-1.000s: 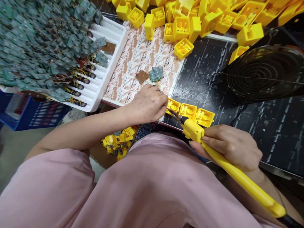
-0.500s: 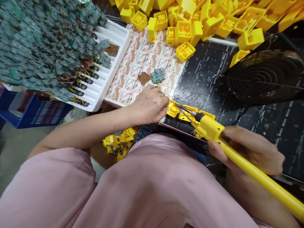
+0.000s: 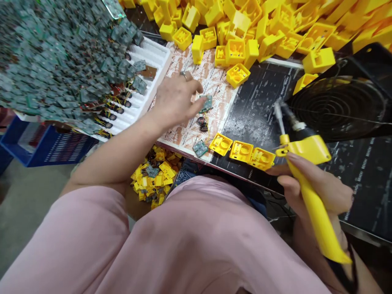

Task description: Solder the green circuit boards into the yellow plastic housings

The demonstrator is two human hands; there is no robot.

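Observation:
My left hand (image 3: 176,98) is over the patterned sheet, fingers apart, its thumb at the edge of a green circuit board (image 3: 206,103). Small round black parts (image 3: 202,123) with wires lie just below that board. A second circuit board (image 3: 200,148) rests at the table edge, beside a row of three open yellow housings: a left one (image 3: 221,144), a middle one (image 3: 241,152) and a right one (image 3: 262,158). In my right hand (image 3: 321,188) is a yellow soldering iron (image 3: 309,149), its metal tip raised over the black table surface.
A heap of circuit boards (image 3: 67,61) fills a white foam tray (image 3: 163,61) at the left. Many yellow housings (image 3: 235,51) are piled along the back. A black fan (image 3: 333,94) stands at the right. Below the table are a box of yellow parts (image 3: 156,175) and a blue crate (image 3: 55,143).
My left hand has moved up and left, away from the yellow housings. The soldering iron has lifted off the housings and swung up to the right. A circuit board now shows beside the left housing.

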